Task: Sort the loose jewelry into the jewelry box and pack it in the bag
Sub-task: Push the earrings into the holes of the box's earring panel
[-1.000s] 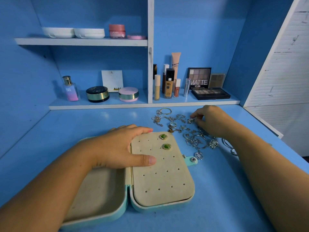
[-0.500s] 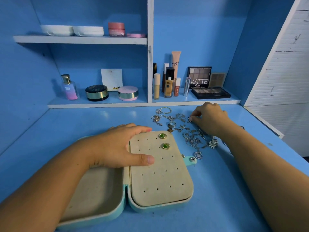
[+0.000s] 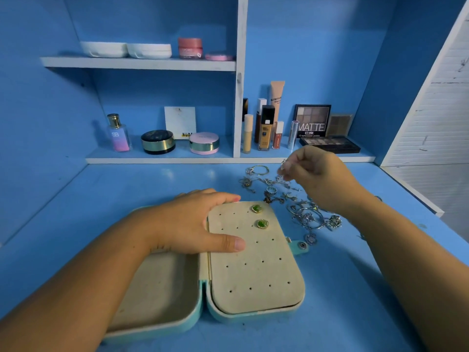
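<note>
The right hand (image 3: 317, 179) pinches a silver piece (image 3: 283, 163) above the pile (image 3: 304, 217); the box (image 3: 253, 312) lies down-left of it, toward the person, under the flat left hand (image 3: 187, 224).

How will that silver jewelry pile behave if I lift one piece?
Likely floppy: the silver jewelry pile shows thin chains and rings overlapping, so neighbours may snag and follow. Pieces look light; rings could roll on the smooth desk.
</note>
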Demonstrator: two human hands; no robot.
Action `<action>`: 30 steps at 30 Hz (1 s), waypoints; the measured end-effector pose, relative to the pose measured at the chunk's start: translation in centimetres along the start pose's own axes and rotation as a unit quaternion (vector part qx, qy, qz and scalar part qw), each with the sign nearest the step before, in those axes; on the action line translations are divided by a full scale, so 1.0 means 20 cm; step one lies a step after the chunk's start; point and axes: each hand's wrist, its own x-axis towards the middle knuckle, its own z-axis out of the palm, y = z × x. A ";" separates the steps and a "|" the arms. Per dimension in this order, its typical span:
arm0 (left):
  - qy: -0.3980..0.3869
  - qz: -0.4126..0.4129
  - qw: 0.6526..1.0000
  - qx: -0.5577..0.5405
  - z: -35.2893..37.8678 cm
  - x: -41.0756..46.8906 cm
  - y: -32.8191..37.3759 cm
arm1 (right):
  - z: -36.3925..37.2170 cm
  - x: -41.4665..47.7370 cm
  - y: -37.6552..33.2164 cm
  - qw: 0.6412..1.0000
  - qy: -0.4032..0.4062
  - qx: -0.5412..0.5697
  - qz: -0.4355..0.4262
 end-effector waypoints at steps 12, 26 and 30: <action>0.167 0.068 0.980 -0.080 -0.01 0.01 0.03 | 0.17 -0.19 -0.15 0.986 -0.155 0.001 -0.063; 0.194 0.090 0.969 -0.127 0.00 0.02 0.06 | 0.20 -0.19 -0.14 0.987 -0.140 0.003 -0.076; 0.200 0.073 0.967 -0.142 0.00 0.01 0.08 | 0.20 -0.20 -0.14 0.984 -0.158 0.066 -0.053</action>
